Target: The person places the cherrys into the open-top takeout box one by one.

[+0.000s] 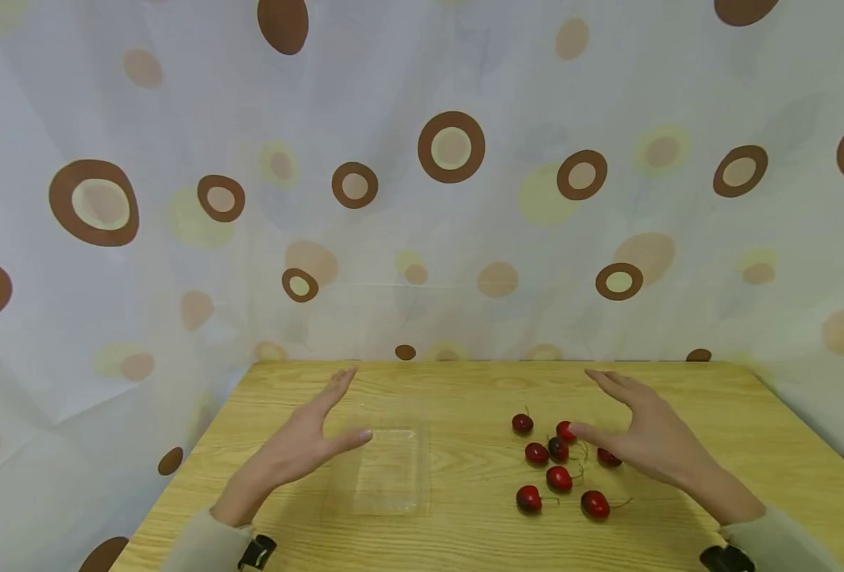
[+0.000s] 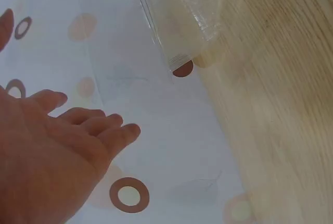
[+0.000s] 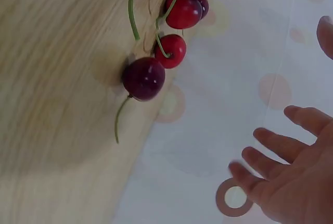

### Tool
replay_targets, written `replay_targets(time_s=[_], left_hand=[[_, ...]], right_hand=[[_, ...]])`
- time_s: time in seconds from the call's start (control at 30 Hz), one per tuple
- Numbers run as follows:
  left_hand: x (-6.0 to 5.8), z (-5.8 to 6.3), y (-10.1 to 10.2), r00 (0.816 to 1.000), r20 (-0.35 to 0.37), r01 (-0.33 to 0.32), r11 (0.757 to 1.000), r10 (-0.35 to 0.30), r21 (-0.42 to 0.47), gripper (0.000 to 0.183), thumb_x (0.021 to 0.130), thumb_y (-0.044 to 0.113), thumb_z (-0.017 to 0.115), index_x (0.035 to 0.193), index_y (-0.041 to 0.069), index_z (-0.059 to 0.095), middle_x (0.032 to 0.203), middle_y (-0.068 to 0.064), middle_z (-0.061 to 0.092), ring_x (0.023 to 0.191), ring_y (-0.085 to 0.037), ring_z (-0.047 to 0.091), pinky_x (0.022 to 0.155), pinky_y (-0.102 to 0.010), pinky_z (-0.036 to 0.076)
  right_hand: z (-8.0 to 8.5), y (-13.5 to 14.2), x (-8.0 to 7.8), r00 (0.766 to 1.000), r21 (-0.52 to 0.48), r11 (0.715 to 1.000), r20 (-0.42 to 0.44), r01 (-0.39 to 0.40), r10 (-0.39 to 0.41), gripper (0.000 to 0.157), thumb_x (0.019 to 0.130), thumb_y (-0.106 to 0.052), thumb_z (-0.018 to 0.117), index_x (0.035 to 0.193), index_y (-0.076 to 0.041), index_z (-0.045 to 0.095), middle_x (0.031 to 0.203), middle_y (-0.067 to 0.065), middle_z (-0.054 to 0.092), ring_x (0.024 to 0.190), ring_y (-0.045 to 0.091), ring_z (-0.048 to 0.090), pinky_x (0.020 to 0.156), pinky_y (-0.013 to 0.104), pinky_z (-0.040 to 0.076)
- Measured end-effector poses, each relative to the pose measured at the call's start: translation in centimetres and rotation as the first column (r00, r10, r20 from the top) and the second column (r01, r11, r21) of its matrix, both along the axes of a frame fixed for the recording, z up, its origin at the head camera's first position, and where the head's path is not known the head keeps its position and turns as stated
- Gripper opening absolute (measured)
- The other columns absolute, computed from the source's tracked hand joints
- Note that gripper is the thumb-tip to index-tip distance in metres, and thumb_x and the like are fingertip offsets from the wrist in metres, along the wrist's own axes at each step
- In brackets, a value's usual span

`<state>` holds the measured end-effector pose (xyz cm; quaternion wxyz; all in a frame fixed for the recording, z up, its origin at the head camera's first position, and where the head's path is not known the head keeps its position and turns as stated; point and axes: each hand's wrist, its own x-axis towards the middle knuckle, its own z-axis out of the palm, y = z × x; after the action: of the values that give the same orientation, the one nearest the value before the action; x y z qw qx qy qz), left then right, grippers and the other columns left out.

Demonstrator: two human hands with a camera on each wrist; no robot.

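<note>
Several dark red cherries [image 1: 560,478] with green stems lie loose on the right part of the table. In the right wrist view, one dark cherry [image 3: 143,79] sits nearest the camera. My right hand [image 1: 653,433] hovers over the cherries, fingers spread and nothing held; it hides part of one cherry. A clear plastic box [image 1: 387,508] stands left of the middle. Above its left side hangs my left hand [image 1: 296,441], thumb apart from the fingers, also holding nothing. The left wrist view shows that palm [image 2: 57,156] and the see-through box wall [image 2: 182,21].
The wooden table [image 1: 464,548] runs back to a white curtain [image 1: 393,230] with brown circles, which also hangs along both sides. A dark band with a small device [image 1: 257,550] is on the left wrist, and another [image 1: 727,558] on the right.
</note>
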<state>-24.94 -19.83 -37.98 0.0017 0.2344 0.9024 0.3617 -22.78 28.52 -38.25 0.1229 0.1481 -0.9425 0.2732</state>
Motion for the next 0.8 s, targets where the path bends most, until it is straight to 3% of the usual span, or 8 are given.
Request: replay_targets(time_s=[0.07, 0.17, 0.3, 0.4, 0.6, 0.8], left_hand=[[0.0, -0.3, -0.5, 0.998, 0.061, 0.027, 1.0, -0.027, 0.009, 0.1, 0.098, 0.054, 0.07, 0.172, 0.023, 0.009, 0.174, -0.013, 0.013, 0.156, -0.043, 0.019, 0.118, -0.07, 0.023], [0.3, -0.9, -1.3, 0.987, 0.144, 0.074, 0.997, -0.076, 0.022, 0.105, 0.097, 0.048, 0.075, 0.171, 0.016, 0.007, 0.173, -0.02, 0.016, 0.152, -0.05, 0.027, 0.117, -0.066, 0.031], [0.7, -2.0, -2.0, 0.956, 0.224, 0.172, 0.981, -0.189, 0.094, 0.105, 0.098, 0.033, 0.078, 0.169, 0.002, 0.006, 0.17, -0.029, 0.013, 0.149, -0.056, 0.028, 0.116, -0.062, 0.032], [1.1, -2.7, -2.1, 0.932, 0.265, 0.213, 0.966, -0.245, 0.145, 0.104, 0.099, 0.028, 0.078, 0.167, -0.002, 0.005, 0.17, -0.031, 0.011, 0.151, -0.055, 0.024, 0.117, -0.06, 0.031], [1.2, -3.6, -2.3, 0.916, 0.313, 0.194, 0.959, -0.253, 0.206, 0.105, 0.098, 0.023, 0.079, 0.166, -0.007, 0.004, 0.17, -0.032, 0.007, 0.154, -0.05, 0.018, 0.12, -0.056, 0.027], [1.1, -4.1, -2.6, 0.896, 0.343, 0.209, 0.95, -0.281, 0.232, 0.102, 0.1, 0.02, 0.077, 0.163, -0.012, 0.003, 0.167, -0.037, 0.011, 0.153, -0.051, 0.022, 0.119, -0.056, 0.029]], right_hand=[[-0.3, 0.4, 0.3, 1.0, -0.058, 0.998, 0.005, -0.014, 0.014, 0.081, 0.096, -0.044, 0.079, 0.16, -0.007, 0.047, 0.156, 0.029, 0.047, 0.137, 0.056, 0.044, 0.096, 0.073, 0.044], [-0.8, 1.1, 0.6, 0.999, -0.134, 0.99, 0.019, -0.046, 0.049, 0.066, 0.097, -0.034, 0.079, 0.152, -0.006, 0.057, 0.147, 0.021, 0.06, 0.126, 0.041, 0.059, 0.088, 0.052, 0.055], [-1.4, 2.6, 1.3, 0.987, -0.236, 0.968, 0.109, -0.086, 0.114, 0.052, 0.098, -0.025, 0.078, 0.145, -0.004, 0.065, 0.139, 0.016, 0.066, 0.107, 0.015, 0.067, 0.074, 0.033, 0.058], [-1.8, 3.8, 1.9, 0.962, -0.303, 0.947, 0.213, -0.101, 0.171, 0.05, 0.1, -0.021, 0.076, 0.145, 0.0, 0.063, 0.139, 0.021, 0.065, 0.101, 0.005, 0.067, 0.073, 0.032, 0.058], [-2.9, 5.8, 2.8, 0.886, -0.379, 0.92, 0.387, -0.098, 0.254, 0.05, 0.103, -0.018, 0.071, 0.143, 0.009, 0.06, 0.135, 0.028, 0.065, 0.098, 0.013, 0.07, 0.076, 0.032, 0.059], [-4.6, 6.9, 2.9, 0.844, -0.415, 0.896, 0.416, -0.157, 0.34, 0.047, 0.102, -0.011, 0.071, 0.136, 0.019, 0.059, 0.12, 0.026, 0.072, 0.092, 0.012, 0.071, 0.072, 0.032, 0.06]])
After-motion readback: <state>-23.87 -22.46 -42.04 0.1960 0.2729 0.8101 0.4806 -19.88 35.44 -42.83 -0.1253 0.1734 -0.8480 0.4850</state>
